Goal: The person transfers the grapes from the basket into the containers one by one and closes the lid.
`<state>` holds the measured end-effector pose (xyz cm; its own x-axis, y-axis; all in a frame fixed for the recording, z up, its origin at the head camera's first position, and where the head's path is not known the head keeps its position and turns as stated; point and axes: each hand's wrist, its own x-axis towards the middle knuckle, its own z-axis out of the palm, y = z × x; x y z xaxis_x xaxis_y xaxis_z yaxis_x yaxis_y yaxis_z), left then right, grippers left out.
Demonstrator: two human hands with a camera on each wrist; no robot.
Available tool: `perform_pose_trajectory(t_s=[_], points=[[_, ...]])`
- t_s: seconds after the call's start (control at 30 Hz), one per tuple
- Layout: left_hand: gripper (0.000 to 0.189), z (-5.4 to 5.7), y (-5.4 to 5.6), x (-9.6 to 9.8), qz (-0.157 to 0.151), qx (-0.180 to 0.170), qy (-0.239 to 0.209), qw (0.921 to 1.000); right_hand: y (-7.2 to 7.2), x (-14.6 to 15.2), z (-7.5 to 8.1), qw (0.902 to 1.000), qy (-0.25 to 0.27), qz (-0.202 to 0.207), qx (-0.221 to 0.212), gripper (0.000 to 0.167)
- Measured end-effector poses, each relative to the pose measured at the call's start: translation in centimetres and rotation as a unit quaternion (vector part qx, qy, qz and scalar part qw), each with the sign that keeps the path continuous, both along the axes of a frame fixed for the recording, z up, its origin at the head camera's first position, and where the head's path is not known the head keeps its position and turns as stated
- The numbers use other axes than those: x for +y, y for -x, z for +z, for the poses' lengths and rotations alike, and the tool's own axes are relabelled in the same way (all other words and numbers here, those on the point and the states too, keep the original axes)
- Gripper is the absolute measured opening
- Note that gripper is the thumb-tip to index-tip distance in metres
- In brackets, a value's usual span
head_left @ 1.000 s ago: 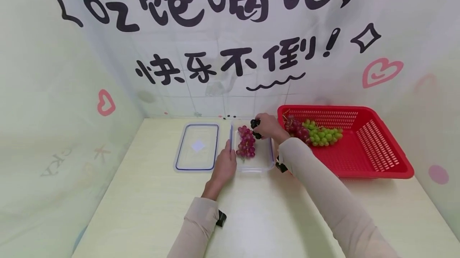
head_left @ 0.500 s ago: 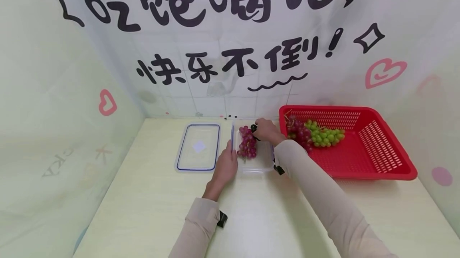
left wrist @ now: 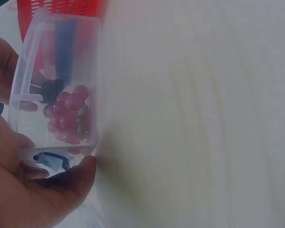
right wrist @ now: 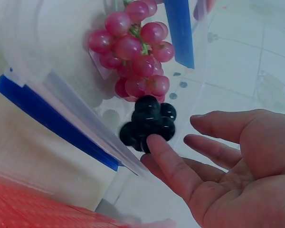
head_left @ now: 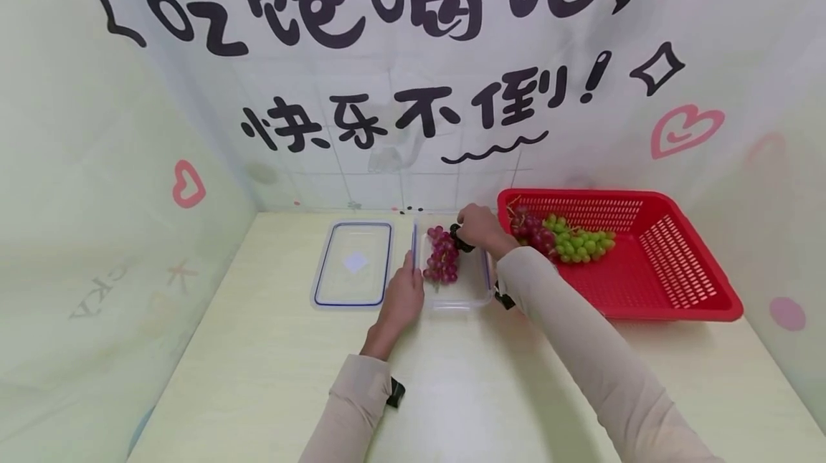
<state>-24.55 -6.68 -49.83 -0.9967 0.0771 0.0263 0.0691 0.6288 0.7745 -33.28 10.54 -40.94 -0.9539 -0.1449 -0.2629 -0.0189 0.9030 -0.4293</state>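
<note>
A clear plastic food container (head_left: 459,302) with blue-lined side flaps lies on the table. Inside it is a bunch of red grapes (head_left: 442,256). A small bunch of black grapes (right wrist: 149,121) rests beside the red ones. My left hand (head_left: 401,298) holds the container at its left side, with the thumb (left wrist: 83,178) near the front corner. From the right my right hand (head_left: 482,228) reaches over the container. Its fingers are spread and fairly straight, one fingertip touching the black grapes; the head view hides part of this contact.
A flat clear lid (head_left: 355,264) with a blue seal lies to the left of the container. At the right stands a red perforated basket (head_left: 671,305) holding red grapes (head_left: 534,228) and green grapes (head_left: 581,244). A printed cloth wall (head_left: 387,183) closes off the back.
The black grapes have come down a little beside the red bunch in the container, and the right hand's fingers have shifted off them. The left hand has stayed in place.
</note>
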Motion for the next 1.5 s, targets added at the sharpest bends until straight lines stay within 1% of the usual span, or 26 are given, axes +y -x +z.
perform_pose_trajectory(t_s=[0.2, 0.3, 0.43, 0.53, 0.7, 0.87, 1.07, 1.2, 1.3, 1.37, 1.5], points=[[0.05, -0.2, 0.1, 0.0, 0.002, -0.001, 0.0, 1.0, 0.1, 0.4, 0.2, 0.9996, 0.025, -0.006, -0.009, 0.038], [0.05, -0.4, 0.1, 0.0, 0.002, -0.001, 0.002, 1.0, 0.0, 0.8, 0.4, 0.9995, 0.032, 0.0, -0.001, 0.037], [0.051, -0.5, 0.0, 0.1, 0.002, -0.004, 0.002, 1.0, -0.3, 1.3, 1.2, 0.9987, 0.05, -0.002, 0.011, 0.036], [0.052, -0.5, 0.0, 0.1, 0.006, -0.008, -0.002, 1.0, -0.3, 1.8, 1.9, 0.9977, 0.065, -0.008, 0.019, 0.035], [0.052, -0.5, -0.1, 0.1, 0.012, -0.011, -0.003, 0.9999, -0.1, 3.0, 2.8, 0.9964, 0.075, -0.02, 0.032, 0.034], [0.052, -0.5, -0.1, 0.1, 0.005, -0.006, -0.002, 1.0, 0.0, 4.4, 3.3, 0.9957, 0.078, -0.036, 0.036, 0.034], [0.052, -0.5, -0.1, 0.1, 0.004, -0.008, -0.002, 1.0, 0.3, 6.1, 3.4, 0.994, 0.071, -0.053, 0.064, 0.035], [0.052, -0.4, -0.1, 0.1, 0.009, -0.017, -0.008, 0.9998, 0.3, 7.1, 3.5, 0.9912, 0.08, -0.073, 0.076, 0.035], [0.052, -0.4, -0.1, 0.1, 0.008, -0.016, -0.008, 0.9998, 0.3, 8.0, 3.5, 0.989, 0.084, -0.087, 0.084, 0.037], [0.052, -0.4, -0.1, 0.1, 0.006, -0.013, -0.007, 0.9999, 0.2, 8.6, 3.4, 0.988, 0.089, -0.096, 0.082, 0.038], [0.052, -0.5, -0.1, 0.1, 0.002, -0.008, -0.002, 1.0, -0.1, 9.7, 3.1, 0.9899, 0.092, -0.097, 0.046, 0.047]])
